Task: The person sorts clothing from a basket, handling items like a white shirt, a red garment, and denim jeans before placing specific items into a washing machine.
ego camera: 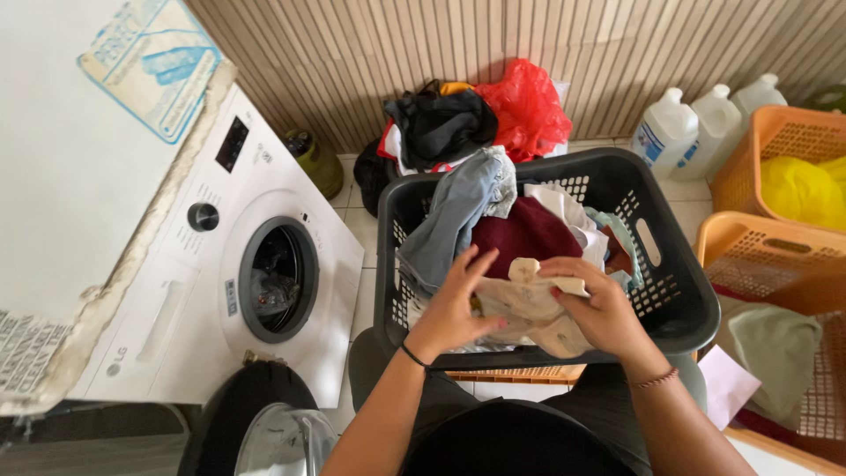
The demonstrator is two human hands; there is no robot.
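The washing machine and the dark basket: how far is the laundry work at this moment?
Done: the washing machine stands open, with some laundry visible in its drum. In hand: the left hand and right hand both grip a cream garment over the dark basket. Left: the basket is heaped with a maroon cloth and a grey-blue garment.

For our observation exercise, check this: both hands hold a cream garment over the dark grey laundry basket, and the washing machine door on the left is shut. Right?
Not quite. The head view shows the washing machine door swung open. Both the left hand and right hand do hold the cream garment over the dark grey laundry basket.
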